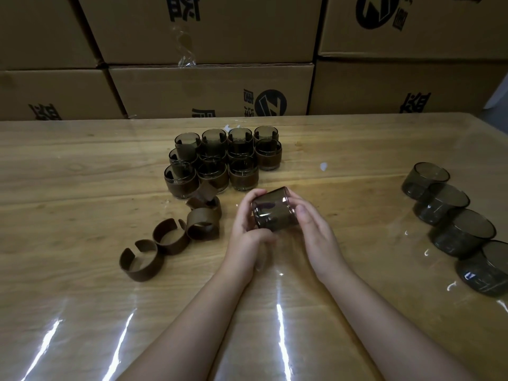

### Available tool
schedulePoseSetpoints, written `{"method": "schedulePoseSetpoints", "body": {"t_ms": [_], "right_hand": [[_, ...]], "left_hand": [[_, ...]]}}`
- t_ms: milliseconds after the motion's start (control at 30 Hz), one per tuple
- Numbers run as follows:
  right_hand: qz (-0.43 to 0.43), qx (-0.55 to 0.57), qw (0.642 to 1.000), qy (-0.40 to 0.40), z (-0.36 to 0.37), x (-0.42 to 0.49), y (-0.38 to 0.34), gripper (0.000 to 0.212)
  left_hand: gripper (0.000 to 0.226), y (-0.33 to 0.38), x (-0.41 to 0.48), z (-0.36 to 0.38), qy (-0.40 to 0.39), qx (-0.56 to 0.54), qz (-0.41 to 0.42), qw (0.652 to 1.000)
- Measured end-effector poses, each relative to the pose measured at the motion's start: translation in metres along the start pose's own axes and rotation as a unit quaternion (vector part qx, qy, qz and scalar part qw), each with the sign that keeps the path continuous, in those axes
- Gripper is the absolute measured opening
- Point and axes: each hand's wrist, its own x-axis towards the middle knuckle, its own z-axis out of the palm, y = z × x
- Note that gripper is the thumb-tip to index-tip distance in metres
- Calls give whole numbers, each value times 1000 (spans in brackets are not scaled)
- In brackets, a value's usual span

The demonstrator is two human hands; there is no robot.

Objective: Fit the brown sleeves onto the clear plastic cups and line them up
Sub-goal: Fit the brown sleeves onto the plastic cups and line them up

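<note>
Both hands hold one cup point(275, 213) on its side, just above the table point(82, 284). The left hand point(248, 226) curls round one side and the right hand point(313, 229) presses the other. It looks light, smooth and slippery, so grip its sides. The sleeves point(170, 237) look bendy.

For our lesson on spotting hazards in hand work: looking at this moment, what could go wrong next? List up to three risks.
1. The cup is held off the table, tilted, between the left hand and right hand; a loose grip could drop it.
2. The finished cups stand tightly packed; adding another could knock one over.
3. The loose sleeves lie right beside the left forearm; it could sweep them away.
</note>
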Motion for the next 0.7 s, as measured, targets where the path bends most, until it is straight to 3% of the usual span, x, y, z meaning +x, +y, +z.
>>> {"method": "schedulePoseSetpoints", "body": {"t_ms": [300, 400, 500, 700], "right_hand": [[19, -28, 999, 6, 1, 1, 0, 43], [21, -30, 999, 3, 1, 0, 1, 36], [15, -31, 999, -13, 0, -1, 3, 26], [17, -16, 1000, 3, -1, -1, 0, 26]], "left_hand": [[78, -6, 5, -6, 52, -29, 3, 998], [83, -9, 6, -4, 79, -11, 14, 997], [83, -12, 6, -3, 94, 17, 29, 995], [70, -14, 2, 3, 74, 155, 72, 983]]}}
